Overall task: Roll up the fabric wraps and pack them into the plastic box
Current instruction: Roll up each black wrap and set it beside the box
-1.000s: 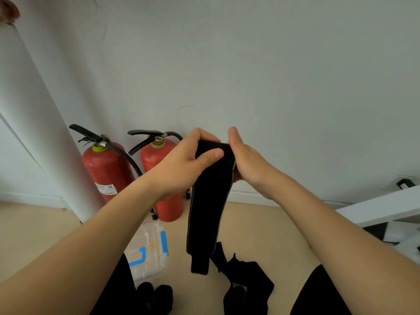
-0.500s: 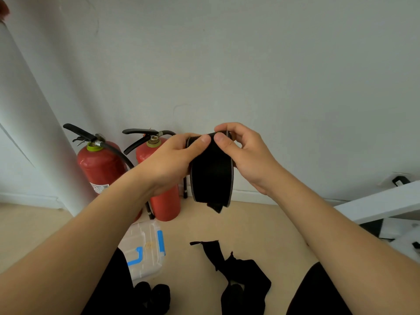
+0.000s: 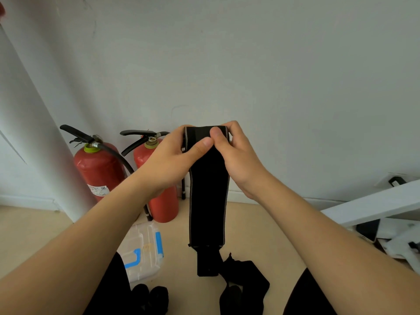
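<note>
Hands (image 3: pixel 210 153) pinch wrap (image 3: pixel 206 201) top, rest hanging.

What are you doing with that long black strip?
A person is holding up a black fabric wrap, pinching its top end with the left hand and right hand. The rest hangs straight down, not yet rolled. On the floor below lie the plastic box with blue clasps, a heap of loose black wraps, and two dark bundles that look already rolled.

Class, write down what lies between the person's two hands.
The top end of the black fabric wrap, pinched by the left hand and right hand; its length hangs down. Seen in the head view.
</note>
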Tool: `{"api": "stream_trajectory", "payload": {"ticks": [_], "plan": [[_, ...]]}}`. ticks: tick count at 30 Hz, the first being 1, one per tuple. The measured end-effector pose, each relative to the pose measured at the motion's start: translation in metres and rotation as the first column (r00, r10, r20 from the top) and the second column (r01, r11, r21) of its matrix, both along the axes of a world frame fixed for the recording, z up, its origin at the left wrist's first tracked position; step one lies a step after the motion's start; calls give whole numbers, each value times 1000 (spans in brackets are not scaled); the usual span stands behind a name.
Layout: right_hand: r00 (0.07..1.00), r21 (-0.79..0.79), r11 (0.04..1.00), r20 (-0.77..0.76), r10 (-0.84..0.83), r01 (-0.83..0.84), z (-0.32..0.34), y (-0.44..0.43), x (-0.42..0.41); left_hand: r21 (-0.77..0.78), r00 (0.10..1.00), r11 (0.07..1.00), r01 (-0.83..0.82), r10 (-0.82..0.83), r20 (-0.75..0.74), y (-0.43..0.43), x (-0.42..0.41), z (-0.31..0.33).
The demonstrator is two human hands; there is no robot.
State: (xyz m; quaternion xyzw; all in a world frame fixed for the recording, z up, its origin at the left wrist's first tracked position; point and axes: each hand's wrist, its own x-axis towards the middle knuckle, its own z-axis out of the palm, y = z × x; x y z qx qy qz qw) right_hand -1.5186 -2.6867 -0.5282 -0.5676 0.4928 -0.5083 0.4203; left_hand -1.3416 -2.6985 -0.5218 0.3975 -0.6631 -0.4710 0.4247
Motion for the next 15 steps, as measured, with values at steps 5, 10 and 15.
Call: {"api": "stream_trajectory", "payload": {"ticks": [5, 10, 15], "plan": [[999, 229, 972, -3, 54, -52, 2, 6, 0, -35, 993, 993, -114, 113, -20, -7, 6, -4], [995, 318, 945, -30, 94, -80, 7, 13, -4, -53, 983, 983, -178, 180, 26, -16, 17, -7], [957, 239, 947, 244, 155, -214, 14, 16, -8, 145, 996, 989, -41, 52, -73, -15, 17, -2]]}}
